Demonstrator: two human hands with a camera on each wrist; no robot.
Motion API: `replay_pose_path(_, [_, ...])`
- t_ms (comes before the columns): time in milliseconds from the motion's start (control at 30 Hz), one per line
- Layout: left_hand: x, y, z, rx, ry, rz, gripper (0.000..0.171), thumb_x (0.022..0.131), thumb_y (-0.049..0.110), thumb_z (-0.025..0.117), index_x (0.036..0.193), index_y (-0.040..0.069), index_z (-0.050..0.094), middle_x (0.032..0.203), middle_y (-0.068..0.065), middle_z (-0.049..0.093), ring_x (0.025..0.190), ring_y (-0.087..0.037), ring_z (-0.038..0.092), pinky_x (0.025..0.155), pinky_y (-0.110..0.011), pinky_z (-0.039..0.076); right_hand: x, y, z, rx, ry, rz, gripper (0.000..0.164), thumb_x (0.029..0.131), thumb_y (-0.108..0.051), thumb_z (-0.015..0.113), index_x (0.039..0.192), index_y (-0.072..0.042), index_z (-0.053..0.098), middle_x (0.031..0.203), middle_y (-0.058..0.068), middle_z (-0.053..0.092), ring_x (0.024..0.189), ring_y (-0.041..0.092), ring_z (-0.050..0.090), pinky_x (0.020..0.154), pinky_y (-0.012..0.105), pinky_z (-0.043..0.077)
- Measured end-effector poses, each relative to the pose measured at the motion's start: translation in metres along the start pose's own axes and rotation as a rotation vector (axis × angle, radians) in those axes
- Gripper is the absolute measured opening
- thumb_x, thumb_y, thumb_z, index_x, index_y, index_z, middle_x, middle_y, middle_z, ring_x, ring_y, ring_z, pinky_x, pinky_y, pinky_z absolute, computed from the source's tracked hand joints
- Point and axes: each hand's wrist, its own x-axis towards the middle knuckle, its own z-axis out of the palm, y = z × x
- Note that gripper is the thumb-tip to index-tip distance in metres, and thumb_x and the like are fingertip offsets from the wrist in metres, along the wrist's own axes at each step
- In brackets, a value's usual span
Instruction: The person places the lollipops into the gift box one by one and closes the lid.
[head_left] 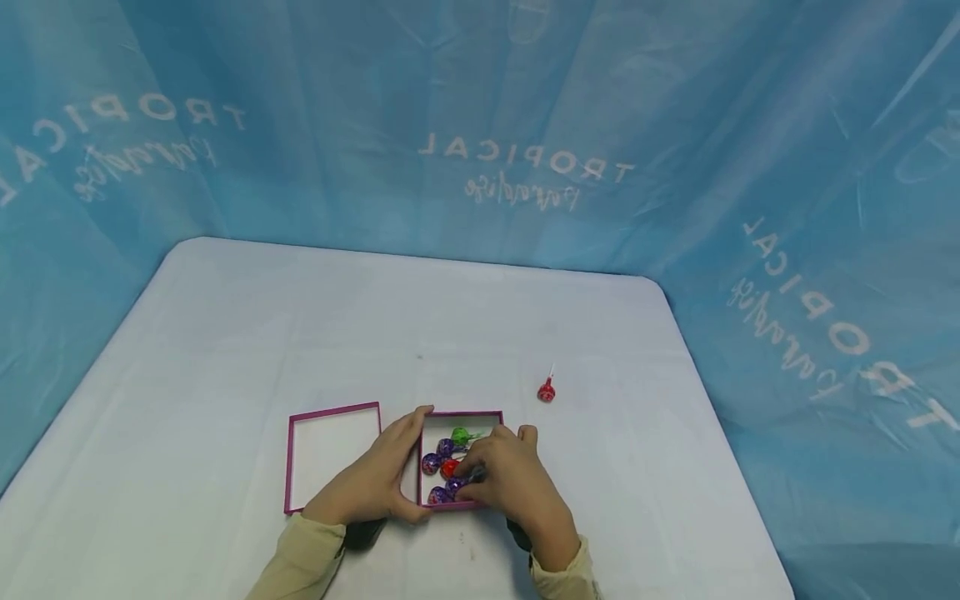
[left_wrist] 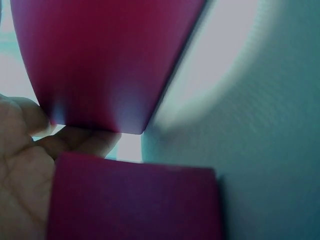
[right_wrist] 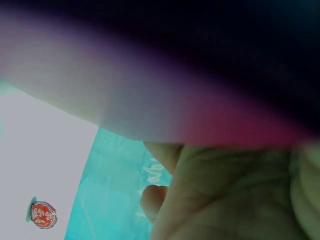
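In the head view a magenta-edged box [head_left: 501, 417] with a white inside holds several wrapped lollipops: a green one [head_left: 460, 436], a red one [head_left: 449, 469] and purple ones [head_left: 430, 463]. My left hand [head_left: 375, 475] grips the box along its left side, fingers at the far corner and thumb at the near one. The left wrist view shows the fingers against a magenta wall [left_wrist: 100, 65]. My right hand [head_left: 510, 471] reaches in over the box's right side, thumb and fingers pinching a lollipop among the purple ones; the palm partly hides it.
A second magenta-edged tray or lid [head_left: 288, 467] lies left of the box, partly behind my left hand. One red lollipop [head_left: 547, 390] lies on the white table [head_left: 360, 325], beyond the box to the right. Blue printed curtains [head_left: 337, 167] surround the table.
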Motion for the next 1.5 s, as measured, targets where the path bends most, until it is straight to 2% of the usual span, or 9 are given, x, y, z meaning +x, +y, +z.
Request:
replay_pose_path(233, [-0.001, 0.001, 0.001, -0.009, 0.011, -0.001, 0.134, 0.059, 0.04, 0.093, 0.162, 0.007, 0.013, 0.162, -0.017, 0.026, 0.148, -0.036, 0.027, 0.116, -0.057, 0.032, -0.002, 0.003, -0.001, 0.002, 0.027, -0.017, 0.022, 0.064, -0.037, 0.094, 0.082, -0.032, 0.082, 0.084, -0.023, 0.071, 0.082, 0.005, 0.047, 0.076, 0.039, 0.023])
replay_pose_path(633, [-0.001, 0.003, -0.001, -0.024, -0.013, -0.047, 0.135, 0.059, 0.041, 0.093, 0.162, 0.01, 0.012, 0.163, -0.016, 0.023, 0.149, -0.035, 0.025, 0.117, -0.056, 0.031, -0.004, 0.006, 0.0, 0.022, 0.05, -0.011, 0.022, 0.066, -0.037, 0.093, 0.084, -0.032, 0.082, 0.084, -0.022, 0.071, 0.083, 0.005, 0.047, 0.077, 0.041, 0.022])
replay_pose_path(800, [-0.002, 0.003, -0.001, -0.023, -0.018, -0.039, 0.135, 0.059, 0.041, 0.093, 0.162, 0.009, 0.011, 0.163, -0.017, 0.023, 0.149, -0.036, 0.025, 0.116, -0.058, 0.031, -0.005, 0.009, -0.001, 0.051, 0.072, -0.027, 0.02, 0.067, -0.036, 0.093, 0.083, -0.033, 0.082, 0.084, -0.024, 0.071, 0.082, 0.004, 0.047, 0.077, 0.04, 0.021])
replay_pose_path(1000, [-0.001, 0.002, 0.0, -0.021, -0.008, -0.021, 0.134, 0.06, 0.041, 0.093, 0.162, 0.008, 0.012, 0.162, -0.018, 0.024, 0.149, -0.037, 0.026, 0.116, -0.058, 0.032, -0.004, 0.021, -0.008, 0.098, 0.177, -0.063, 0.014, 0.07, -0.028, 0.092, 0.08, -0.032, 0.082, 0.081, -0.023, 0.072, 0.072, 0.002, 0.039, 0.075, 0.039, 0.017])
replay_pose_path(1133, [-0.001, 0.002, 0.0, -0.024, -0.012, -0.034, 0.135, 0.06, 0.042, 0.094, 0.162, 0.008, 0.011, 0.163, -0.017, 0.022, 0.149, -0.036, 0.025, 0.117, -0.058, 0.031, -0.006, 0.037, -0.015, 0.092, 0.259, -0.07, 0.015, 0.071, -0.025, 0.092, 0.082, -0.029, 0.082, 0.083, -0.021, 0.073, 0.072, 0.002, 0.037, 0.077, 0.041, 0.018])
replay_pose_path(1333, [-0.001, 0.002, 0.0, -0.017, -0.013, -0.032, 0.136, 0.059, 0.041, 0.094, 0.162, 0.008, 0.011, 0.163, -0.016, 0.024, 0.149, -0.036, 0.026, 0.117, -0.057, 0.031, -0.007, 0.056, -0.026, 0.087, 0.345, -0.052, 0.019, 0.073, -0.018, 0.091, 0.087, -0.027, 0.081, 0.087, -0.017, 0.074, 0.081, 0.006, 0.047, 0.077, 0.04, 0.022])
replay_pose_path(1500, [-0.001, 0.002, 0.0, -0.018, -0.006, -0.02, 0.135, 0.059, 0.04, 0.094, 0.161, 0.006, 0.012, 0.162, -0.017, 0.025, 0.149, -0.037, 0.026, 0.117, -0.057, 0.03, -0.005, 0.073, -0.031, 0.103, 0.366, -0.009, 0.02, 0.073, -0.013, 0.09, 0.088, -0.024, 0.082, 0.085, -0.012, 0.075, 0.083, 0.009, 0.051, 0.076, 0.039, 0.024])
